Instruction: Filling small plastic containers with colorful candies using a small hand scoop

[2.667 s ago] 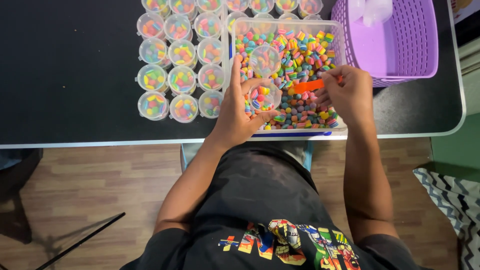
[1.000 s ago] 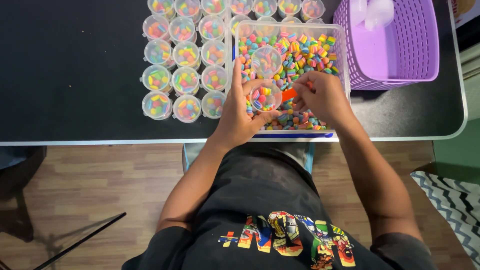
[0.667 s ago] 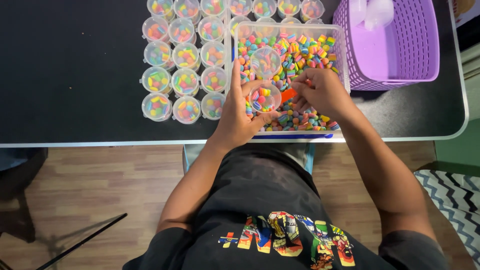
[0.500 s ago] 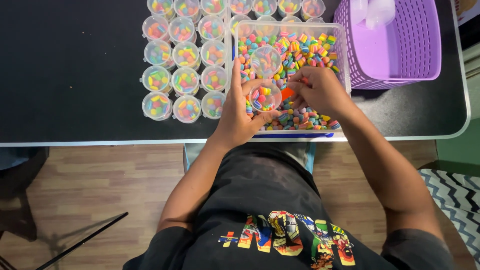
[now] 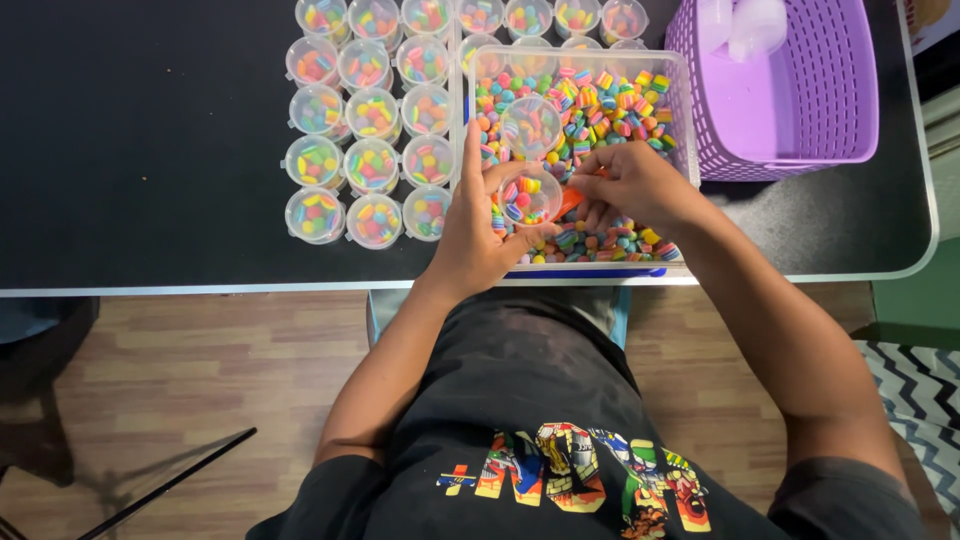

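Two hands meet over the clear box (image 5: 680,110) of colourful little beads on the black table (image 5: 150,180). The left hand (image 5: 480,225) holds a small round cup (image 5: 527,195) in a closed grip, above the box. The right hand (image 5: 630,185) pinches an orange scoop (image 5: 570,200) right beside the cup. A moment ago the scoop was farther from the cup; now its tip touches the rim. Filled cups (image 5: 370,165) sit in rows to the left, and a purple basket (image 5: 800,110) is to the right.

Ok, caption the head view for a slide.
Left hand holds small clear cup over candy bin; right hand tips orange scoop in.
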